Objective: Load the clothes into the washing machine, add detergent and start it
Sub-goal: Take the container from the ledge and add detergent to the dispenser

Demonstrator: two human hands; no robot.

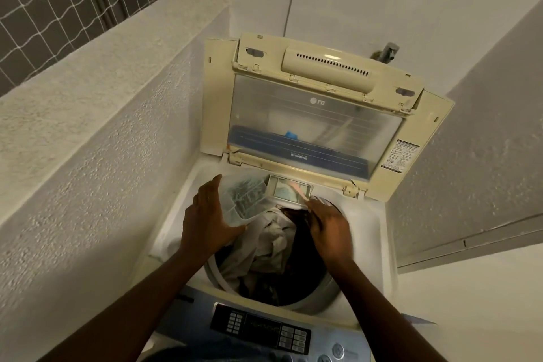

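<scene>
The top-loading washing machine (379,223) stands with its lid (317,114) raised against the back wall. Its drum holds a pale crumpled garment (270,244) and dark clothes (302,267). My left hand (205,220) grips a translucent plastic container (244,200), tilted over the drum's back left rim. Just behind it is the small detergent compartment (289,189) in the machine's back edge. My right hand (329,229) is blurred, with its fingers bent down on the dark clothes at the drum's back right. Whether it grips them is unclear.
The control panel (261,329) with buttons and a display runs along the front edge, below my arms. A rough plastered ledge (88,114) closes in the left side. A wall tap (388,51) sticks out behind the lid, and a wall stands on the right.
</scene>
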